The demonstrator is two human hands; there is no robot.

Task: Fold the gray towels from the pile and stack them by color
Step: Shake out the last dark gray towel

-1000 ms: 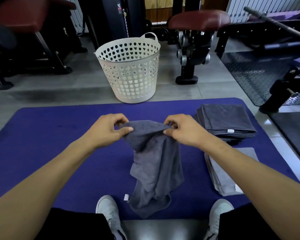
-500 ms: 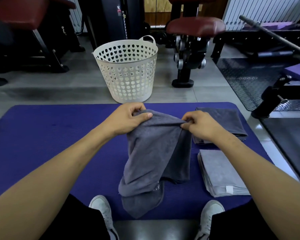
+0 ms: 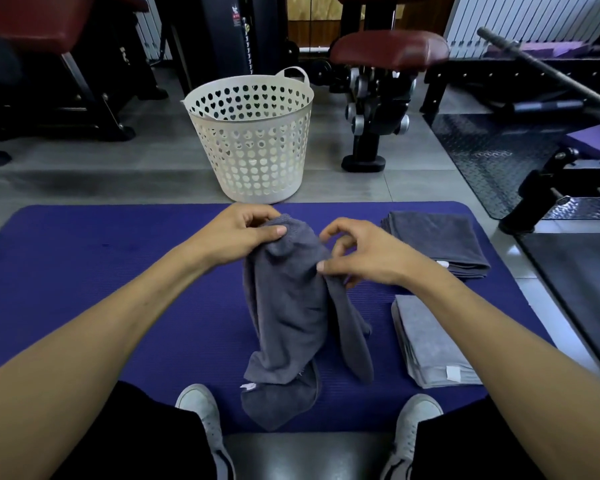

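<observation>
The person's forearms were bare, with no sleeves, watch or rings to be seen on either of the hands. Black shorts (image 3: 129, 441) covered the thighs. On the feet were pale grey low-top sneakers, the left sneaker (image 3: 201, 410) and right sneaker (image 3: 413, 420) both showing dark side panels near the bottom edge.

Gray tile floor (image 3: 84, 181) – gym benches (image 3: 388, 50)
</observation>
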